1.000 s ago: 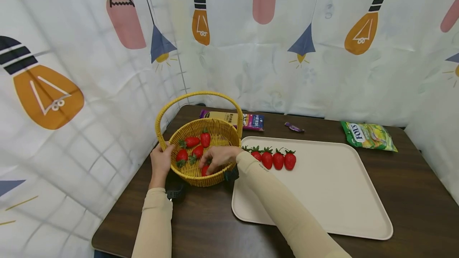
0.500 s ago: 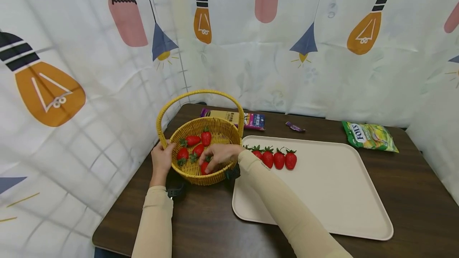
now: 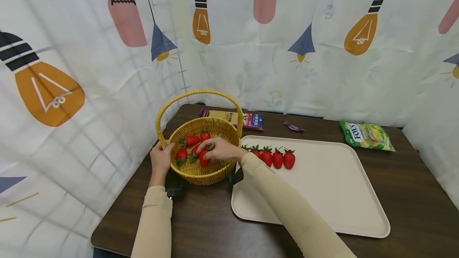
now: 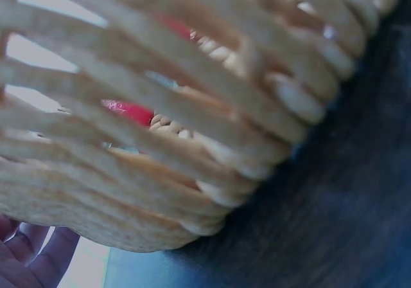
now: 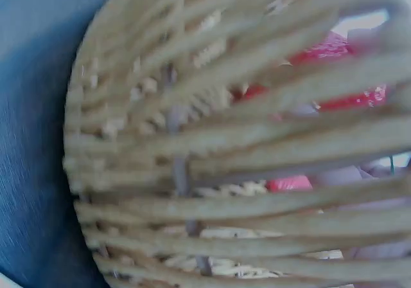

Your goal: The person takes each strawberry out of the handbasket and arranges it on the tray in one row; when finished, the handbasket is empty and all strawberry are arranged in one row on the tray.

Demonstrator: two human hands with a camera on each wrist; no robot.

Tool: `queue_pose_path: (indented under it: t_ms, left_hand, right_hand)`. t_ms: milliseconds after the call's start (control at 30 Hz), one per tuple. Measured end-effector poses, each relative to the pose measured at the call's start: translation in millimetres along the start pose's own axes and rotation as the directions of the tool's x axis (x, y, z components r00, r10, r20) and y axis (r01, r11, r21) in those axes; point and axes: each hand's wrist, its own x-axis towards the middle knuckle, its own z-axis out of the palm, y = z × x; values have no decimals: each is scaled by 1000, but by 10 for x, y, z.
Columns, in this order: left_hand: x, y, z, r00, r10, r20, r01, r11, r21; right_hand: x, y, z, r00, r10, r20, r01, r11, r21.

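A yellow wicker basket (image 3: 201, 179) with a tall hoop handle stands at the left of the table. My left hand (image 3: 160, 160) grips its left rim at the foot of the handle. Inside the basket, my right hand (image 3: 222, 149) pinches a red strawberry (image 3: 204, 158) between thumb and fingers. Several other strawberries (image 3: 181, 154) lie beside it, one partly covered by the held one. In the left wrist view, fingers (image 4: 54, 256) show below the blurred weave (image 4: 128, 166). The right wrist view is mostly filled by the basket's side (image 5: 225, 140), with red glimpsed through its gaps.
A cream tray (image 3: 322, 194) lies to the right, with a row of several strawberries (image 3: 277, 158) along its upper left. Behind are a purple-and-gold snack packet (image 3: 252, 121), a small purple-wrapped sweet (image 3: 294, 126) and a green bag (image 3: 367, 135). A printed curtain (image 3: 229, 67) surrounds the table.
My right hand has risen and moved away from the basket's near side, lifting the strawberry towards the middle. The left hand keeps its hold on the rim.
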Motion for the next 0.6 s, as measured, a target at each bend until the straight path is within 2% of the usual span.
queue_pose_path:
  t_ms: [200, 367, 500, 600]
  left_hand:
    - [1, -1, -11, 1000, -11, 5, 11, 1000, 2]
    - [-6, 4, -17, 1000, -13, 2, 13, 1000, -4]
    - [-1, 1, -9, 1000, -18, 1, 18, 1000, -6]
    - [6, -4, 1, 1000, -17, -1, 17, 1000, -11]
  right_hand:
    - [-178, -65, -16, 996, -20, -89, 27, 997, 71]
    - [-313, -56, -11, 984, -56, -170, 67, 996, 61]
    - [-419, -44, -19, 961, -68, -266, 83, 995, 46]
    - [-512, -31, -37, 937, -46, -346, 67, 997, 49]
